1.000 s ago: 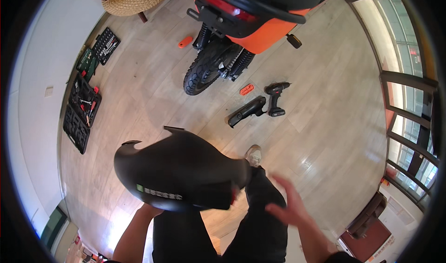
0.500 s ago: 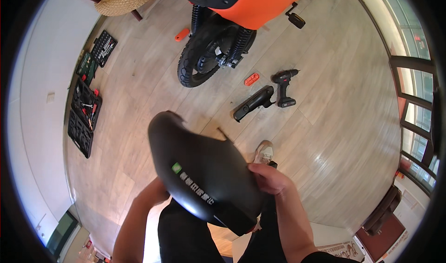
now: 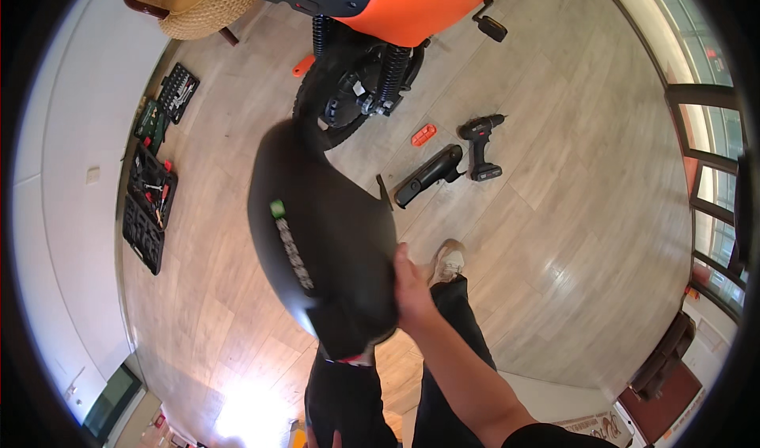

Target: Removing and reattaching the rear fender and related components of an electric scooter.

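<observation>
One curved black plastic cover hangs on the near side of the orange-and-black two-wheeler, its right edge clamped in the right hand; whether the barely visible left hand grips anything, I cannot tell.

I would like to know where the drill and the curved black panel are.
Drill (image 3: 478, 149): head view, on its handle.
Curved black panel (image 3: 332, 222): head view, middle of its outer face.
</observation>
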Available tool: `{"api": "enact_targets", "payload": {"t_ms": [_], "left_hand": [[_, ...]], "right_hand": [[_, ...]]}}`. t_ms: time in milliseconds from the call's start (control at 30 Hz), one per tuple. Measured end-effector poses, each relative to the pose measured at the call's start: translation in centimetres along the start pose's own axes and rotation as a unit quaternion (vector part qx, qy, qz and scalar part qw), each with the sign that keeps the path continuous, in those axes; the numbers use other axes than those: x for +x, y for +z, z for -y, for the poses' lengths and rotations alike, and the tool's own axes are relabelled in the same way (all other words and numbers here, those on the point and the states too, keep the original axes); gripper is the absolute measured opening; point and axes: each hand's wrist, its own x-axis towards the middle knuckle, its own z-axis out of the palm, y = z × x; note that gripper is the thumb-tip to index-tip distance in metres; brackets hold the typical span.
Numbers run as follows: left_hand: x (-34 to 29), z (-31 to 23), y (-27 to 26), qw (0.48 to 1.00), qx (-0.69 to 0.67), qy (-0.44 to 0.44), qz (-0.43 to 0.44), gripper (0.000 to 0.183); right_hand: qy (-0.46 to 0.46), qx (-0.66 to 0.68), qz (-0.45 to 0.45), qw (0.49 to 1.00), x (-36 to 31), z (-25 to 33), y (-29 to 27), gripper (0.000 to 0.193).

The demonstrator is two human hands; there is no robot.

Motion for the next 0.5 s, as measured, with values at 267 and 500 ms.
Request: {"api": "enact_targets", "payload": {"t_ms": [267, 500], "left_hand": [[4.3, 5.5, -5.1, 0.993, -0.102, -0.049, -0.035, 0.113], [25.2, 5.6, -22.6, 0.803, -0.416, 0.183, -0.386, 0.128]], "right_hand": [[-0.146, -0.008, 0.041, 0.988, 2.7, -3.1, 5.6, 0.054], [-0.213, 0.100, 0.008, 0.972, 9.6, -7.1, 9.7, 0.045]]}}
